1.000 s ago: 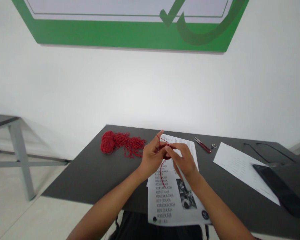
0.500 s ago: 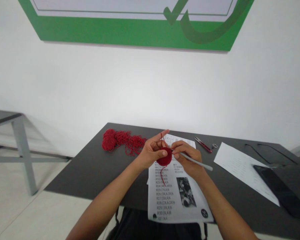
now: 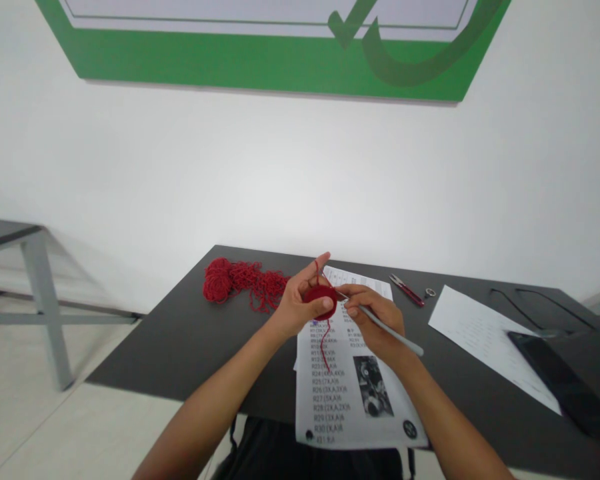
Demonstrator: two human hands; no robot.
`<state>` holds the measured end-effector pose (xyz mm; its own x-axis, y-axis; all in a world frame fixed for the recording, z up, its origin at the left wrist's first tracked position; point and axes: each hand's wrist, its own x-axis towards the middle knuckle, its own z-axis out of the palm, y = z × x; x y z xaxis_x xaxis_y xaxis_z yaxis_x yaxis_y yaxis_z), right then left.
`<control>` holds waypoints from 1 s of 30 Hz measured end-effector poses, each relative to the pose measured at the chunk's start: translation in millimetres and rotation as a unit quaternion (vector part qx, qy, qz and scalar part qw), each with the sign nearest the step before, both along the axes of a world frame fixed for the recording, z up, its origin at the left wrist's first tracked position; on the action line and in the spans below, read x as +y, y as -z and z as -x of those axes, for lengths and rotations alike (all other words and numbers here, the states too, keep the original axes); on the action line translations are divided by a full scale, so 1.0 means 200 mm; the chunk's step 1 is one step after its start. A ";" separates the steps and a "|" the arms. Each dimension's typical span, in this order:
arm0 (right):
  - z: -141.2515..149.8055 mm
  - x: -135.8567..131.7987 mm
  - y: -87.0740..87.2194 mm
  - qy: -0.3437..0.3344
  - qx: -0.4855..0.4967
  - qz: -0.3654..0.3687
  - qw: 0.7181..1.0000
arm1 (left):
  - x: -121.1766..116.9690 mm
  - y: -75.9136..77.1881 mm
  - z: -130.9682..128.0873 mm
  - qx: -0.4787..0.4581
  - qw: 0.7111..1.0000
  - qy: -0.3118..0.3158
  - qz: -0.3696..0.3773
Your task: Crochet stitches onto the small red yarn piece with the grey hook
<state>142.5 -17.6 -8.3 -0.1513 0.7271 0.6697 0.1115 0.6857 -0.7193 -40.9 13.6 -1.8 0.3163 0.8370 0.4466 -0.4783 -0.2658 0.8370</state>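
Printed sheet (image 3: pixel 370 433), nearest you. Grey-handled hook (image 3: pixel 405 341), over the sheet: your right hand (image 3: pixel 380 339) has its grip closed round it. Red round piece (image 3: pixel 321 293), above the sheet's upper half: pinched by your left hand (image 3: pixel 295 307); likely light, soft, stretchy, best held near its rim. Red yarn (image 3: pixel 217 280), left of the sheet.

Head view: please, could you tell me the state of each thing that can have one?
Left hand, gripping the red piece.
Right hand, gripping the hook.
Red piece, held, with a strand hanging below.
Hook, tilted, tip near the piece.
Red yarn, partly balled, partly loose.
Printed sheet, near edge overhanging the table.
Snips, lying; open or closed unclear.
Second sheet, lying flat.
Glasses, arms unfolded.
Dark device, screen unlit.
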 end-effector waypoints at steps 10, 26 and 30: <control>0.00 -0.05 -0.03 -0.029 0.050 0.044 0.997 | -0.03 0.00 -0.01 -0.087 0.986 0.107 0.096; 0.03 -0.08 0.02 -0.052 0.091 0.065 0.992 | -0.03 -0.01 0.00 -0.099 0.975 0.148 0.132; 0.04 -0.07 0.02 -0.088 0.138 0.097 0.982 | -0.04 -0.01 -0.01 -0.118 0.969 0.170 0.134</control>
<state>133.5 -31.2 -12.0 -0.1188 0.8240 0.5540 -0.2145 0.5234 -0.8246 -38.9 5.5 0.9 0.5099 0.7981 0.3210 -0.6862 0.1523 0.7113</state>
